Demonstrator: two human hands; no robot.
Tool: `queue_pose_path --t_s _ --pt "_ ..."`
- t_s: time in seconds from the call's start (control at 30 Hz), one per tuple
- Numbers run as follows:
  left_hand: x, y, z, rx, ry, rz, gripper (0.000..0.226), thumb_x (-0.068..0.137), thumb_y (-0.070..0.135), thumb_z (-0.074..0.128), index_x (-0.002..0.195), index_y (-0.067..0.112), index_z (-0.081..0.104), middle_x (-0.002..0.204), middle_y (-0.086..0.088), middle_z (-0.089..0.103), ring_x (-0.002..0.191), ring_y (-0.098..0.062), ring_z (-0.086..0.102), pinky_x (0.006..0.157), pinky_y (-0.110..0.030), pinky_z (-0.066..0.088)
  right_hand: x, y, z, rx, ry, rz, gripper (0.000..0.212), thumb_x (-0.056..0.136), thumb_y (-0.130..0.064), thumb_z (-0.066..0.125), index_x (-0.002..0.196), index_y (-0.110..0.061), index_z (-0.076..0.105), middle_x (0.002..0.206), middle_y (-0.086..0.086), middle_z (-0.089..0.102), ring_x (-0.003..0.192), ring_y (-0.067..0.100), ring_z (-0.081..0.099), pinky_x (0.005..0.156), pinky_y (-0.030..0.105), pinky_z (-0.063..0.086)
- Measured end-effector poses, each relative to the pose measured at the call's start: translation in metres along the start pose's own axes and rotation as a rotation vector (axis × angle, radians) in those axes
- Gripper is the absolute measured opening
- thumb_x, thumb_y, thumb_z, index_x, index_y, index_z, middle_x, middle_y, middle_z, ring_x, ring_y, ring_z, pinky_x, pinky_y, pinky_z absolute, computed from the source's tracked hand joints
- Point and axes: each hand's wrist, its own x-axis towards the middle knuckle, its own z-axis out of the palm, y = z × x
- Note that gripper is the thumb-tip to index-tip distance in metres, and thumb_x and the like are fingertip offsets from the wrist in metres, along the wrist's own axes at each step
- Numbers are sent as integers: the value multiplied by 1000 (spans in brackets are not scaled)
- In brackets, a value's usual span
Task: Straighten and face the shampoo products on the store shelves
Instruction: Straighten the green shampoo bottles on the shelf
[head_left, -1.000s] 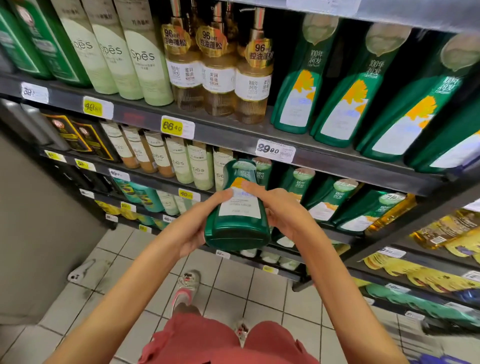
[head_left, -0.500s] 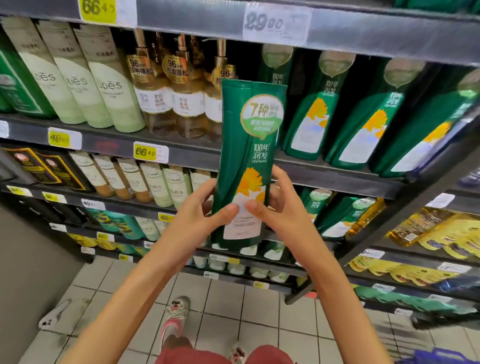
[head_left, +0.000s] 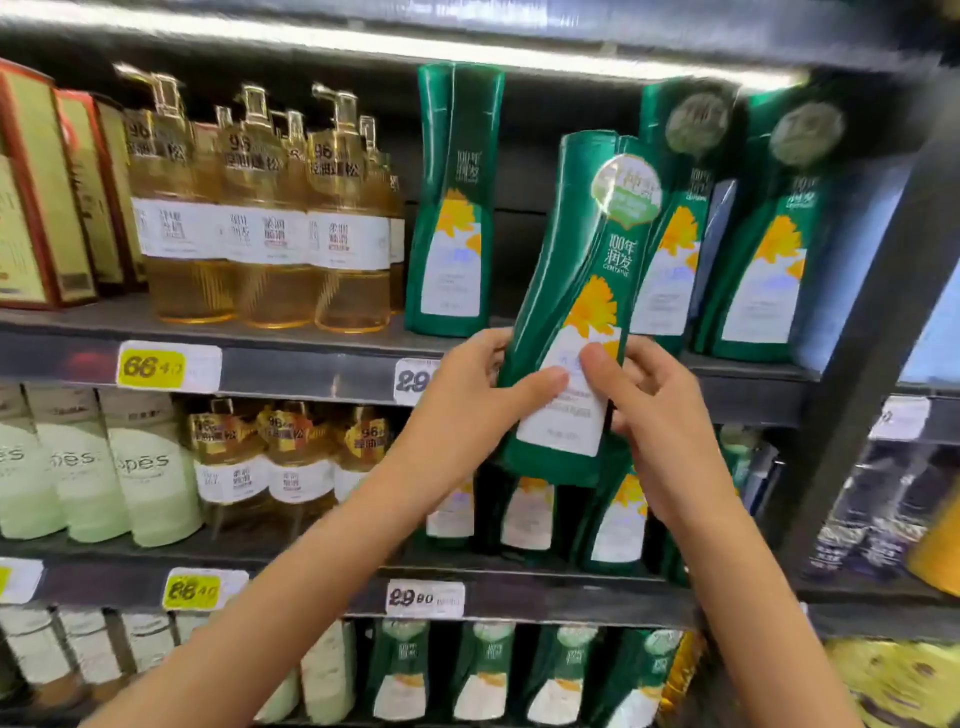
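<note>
I hold a tall green shampoo bottle (head_left: 571, 291) with a yellow flower and white label, upright and slightly tilted, label facing me. My left hand (head_left: 467, 410) grips its lower left side, thumb across the label. My right hand (head_left: 654, 415) grips its lower right side, thumb on the label. The bottle's base hangs below and in front of the upper shelf's edge (head_left: 311, 364), before a gap between one green bottle (head_left: 452, 208) on the left and two more (head_left: 675, 223) on the right.
Amber pump bottles (head_left: 265, 223) and red boxes (head_left: 47, 192) fill the upper shelf's left part. Pale green bottles (head_left: 109, 467), more amber and green ones stand on the lower shelves. A dark upright post (head_left: 872, 338) borders the bay on the right.
Both hands have raised the green bottle from waist height, turned it upright, and carried it up to the higher shelf. My view has tilted upward with it.
</note>
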Motion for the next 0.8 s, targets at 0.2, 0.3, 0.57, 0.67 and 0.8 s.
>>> queue_pose_path --t_s 0.2,0.3,0.57,0.67,0.8 --pt "54 20 3 77 -40 56 22 92 13 56 112 4 60 109 -14 68 101 -26 65 91 -40 51 56 -20 -5 -123 71 -37 32 89 -33 63 103 -5 58 69 -1 57 65 5 56 56 15 38" --pt "71 14 3 108 -30 105 23 93 12 55 114 5 58 112 -15 66 103 -27 63 92 -44 50 73 -19 -5 -152 64 -30 25 90 -27 62 103 -7 55 54 -19 56 53 -7 53 48 7 36" --pt "98 -13 7 99 43 168 28 92 10 55 118 17 48 112 -1 62 99 -10 59 87 -24 48 93 -12 1 -315 97 -99 35 91 -26 61 118 -8 51 109 4 64 102 16 60 88 31 48" --pt "104 -21 7 143 26 127 34 90 17 59 120 20 42 107 8 60 88 12 57 77 -8 46 96 -9 5 -358 114 -86 46 92 -28 59 129 -6 45 127 11 57 121 24 52 103 44 42" --pt "109 -24 6 238 -31 105 45 83 13 67 117 19 37 92 22 52 71 23 52 61 3 38 94 -7 8 -343 124 -95 41 92 -25 58 128 -9 46 123 5 60 117 18 54 102 43 43"
